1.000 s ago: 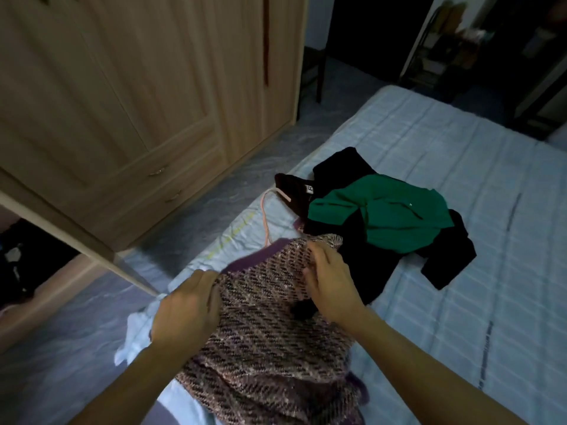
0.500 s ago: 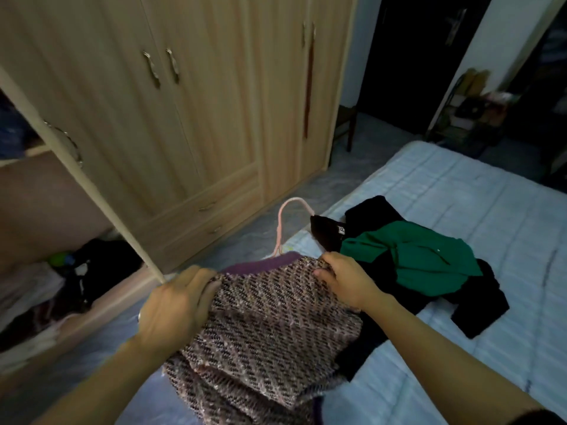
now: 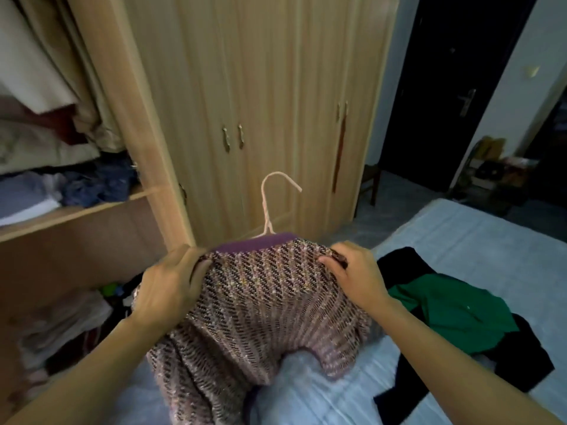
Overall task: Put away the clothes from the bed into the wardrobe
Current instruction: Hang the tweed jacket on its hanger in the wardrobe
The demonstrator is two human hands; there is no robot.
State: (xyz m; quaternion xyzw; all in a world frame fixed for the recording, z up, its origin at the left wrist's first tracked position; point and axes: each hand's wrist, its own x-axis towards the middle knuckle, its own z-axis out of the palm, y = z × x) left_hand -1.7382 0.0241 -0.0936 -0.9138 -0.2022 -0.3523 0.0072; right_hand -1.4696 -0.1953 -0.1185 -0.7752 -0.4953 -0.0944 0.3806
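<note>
A pink and purple knitted sweater hangs on a pale pink hanger, lifted above the bed's near corner. My left hand grips its left shoulder and my right hand grips its right shoulder. The hanger's hook points up in front of the wardrobe. On the bed to the right lie a green garment and black clothes under it.
The wardrobe's left door stands open, showing a shelf with folded and crumpled clothes and more piled below. Its other doors are closed. A dark doorway and cluttered rack are at the far right.
Both hands have raised the sweater off the bed and toward the wardrobe. My view has lifted, so the open compartment and upper doors now show.
</note>
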